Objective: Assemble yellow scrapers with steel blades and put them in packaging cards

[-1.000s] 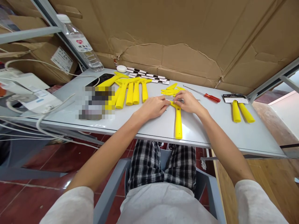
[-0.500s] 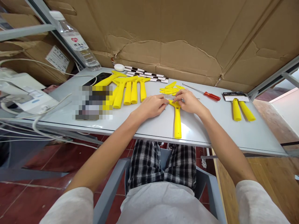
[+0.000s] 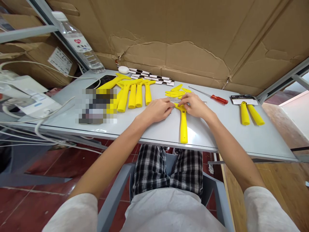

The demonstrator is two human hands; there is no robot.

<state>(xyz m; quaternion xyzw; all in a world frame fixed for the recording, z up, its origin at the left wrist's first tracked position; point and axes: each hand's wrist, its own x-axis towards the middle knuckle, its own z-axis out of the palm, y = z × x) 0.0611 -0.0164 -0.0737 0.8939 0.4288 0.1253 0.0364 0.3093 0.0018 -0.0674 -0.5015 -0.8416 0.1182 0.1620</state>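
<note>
A yellow scraper handle (image 3: 183,129) lies on the grey table before me, its grip pointing toward my lap. At the left end of its T-shaped head, the fingers of my left hand (image 3: 159,110) are closed together. Bent fingers of my right hand (image 3: 195,104) press on the head's right side. A thin metal strip (image 3: 202,102) runs along the head and shows past my right fingers; its middle is covered. Just behind the hands lie several flat yellow pieces (image 3: 174,93).
Several yellow handles (image 3: 138,95) lie to the left, near patterned cards (image 3: 152,78) and a white oval object (image 3: 124,70). A red screwdriver (image 3: 218,99) and a packaged pair of yellow handles (image 3: 245,112) are on the right. A bottle (image 3: 80,45) stands back left; cables (image 3: 38,129) hang over the edge.
Hands and scraper handle stay almost in place. A small silvery glint by my left fingertips is no longer visible.
</note>
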